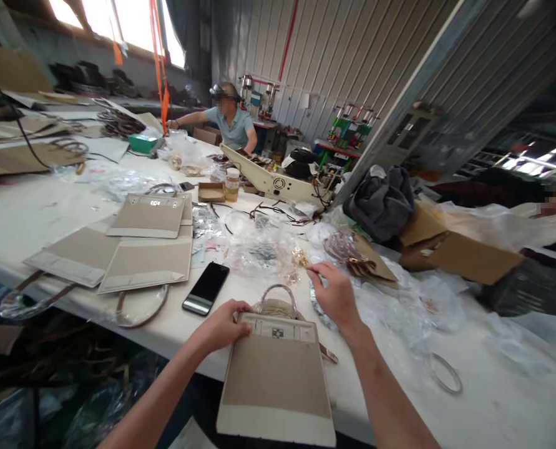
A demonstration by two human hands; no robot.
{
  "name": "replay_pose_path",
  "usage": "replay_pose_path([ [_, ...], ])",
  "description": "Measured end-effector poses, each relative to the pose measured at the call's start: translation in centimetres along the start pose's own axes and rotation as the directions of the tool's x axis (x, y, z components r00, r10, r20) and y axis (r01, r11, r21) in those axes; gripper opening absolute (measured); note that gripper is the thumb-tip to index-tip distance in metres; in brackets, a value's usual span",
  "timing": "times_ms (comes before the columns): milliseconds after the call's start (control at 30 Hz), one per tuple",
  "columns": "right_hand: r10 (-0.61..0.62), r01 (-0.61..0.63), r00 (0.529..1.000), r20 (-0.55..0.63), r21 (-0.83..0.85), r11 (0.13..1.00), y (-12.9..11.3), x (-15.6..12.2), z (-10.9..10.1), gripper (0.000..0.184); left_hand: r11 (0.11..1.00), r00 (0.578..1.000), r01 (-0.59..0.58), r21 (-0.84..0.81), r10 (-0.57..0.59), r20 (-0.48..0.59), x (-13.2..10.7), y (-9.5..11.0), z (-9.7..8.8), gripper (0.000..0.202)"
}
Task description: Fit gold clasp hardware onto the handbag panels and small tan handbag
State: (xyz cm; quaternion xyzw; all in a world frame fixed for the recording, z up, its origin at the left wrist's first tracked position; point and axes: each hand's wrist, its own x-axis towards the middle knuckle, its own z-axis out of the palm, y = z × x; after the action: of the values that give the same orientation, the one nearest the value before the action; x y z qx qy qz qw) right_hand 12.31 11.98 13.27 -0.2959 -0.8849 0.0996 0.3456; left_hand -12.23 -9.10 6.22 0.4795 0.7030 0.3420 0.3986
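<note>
My left hand grips the upper left corner of a beige handbag panel, thumb on its face. A metal plate sits near the panel's top edge, and a plastic-wrapped handle loops above it. The panel's lower end hangs past the table's front edge. Over the table to the right, my right hand has thumb and forefinger pinched together beside a small pile of gold metal fittings. Whatever may be between those fingertips is too small to make out. A strap end with gold metal sticks out right of the panel.
A black phone lies left of the panel, near stacked bag panels. Clear plastic bags, a jar and a cardboard tray are farther back. A co-worker sits across the table. Cardboard boxes stand right.
</note>
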Motion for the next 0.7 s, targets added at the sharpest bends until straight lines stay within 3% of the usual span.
replay_pose_path([
  [67,-0.027,0.026,0.982,0.185,0.01,1.0,-1.3,3.3,3.4,0.031,1.0,1.0,0.003,0.004,-0.003,0.005,-0.1,0.1,0.0,0.045],
  [133,-0.014,0.04,0.922,0.386,-0.06,0.997,-1.6,6.1,6.9,0.043,1.0,1.0,0.002,-0.002,-0.002,-0.001,-0.2,0.2,0.1,0.045],
  [267,0.032,0.06,0.848,0.529,-0.157,0.986,-0.7,8.9,11.7,0.03,1.0,0.999,-0.014,-0.024,0.013,-0.033,-0.5,0.0,0.4,0.046],
  [400,0.044,0.079,0.816,0.577,-0.187,0.979,0.9,8.9,13.0,0.017,0.999,0.999,-0.016,-0.041,0.014,-0.05,-0.4,-0.2,0.6,0.045],
  [700,0.061,-0.037,0.836,0.546,-0.055,0.998,2.9,8.0,14.0,0.039,0.999,1.0,-0.008,-0.046,0.007,-0.017,0.1,-0.8,0.4,0.046],
])
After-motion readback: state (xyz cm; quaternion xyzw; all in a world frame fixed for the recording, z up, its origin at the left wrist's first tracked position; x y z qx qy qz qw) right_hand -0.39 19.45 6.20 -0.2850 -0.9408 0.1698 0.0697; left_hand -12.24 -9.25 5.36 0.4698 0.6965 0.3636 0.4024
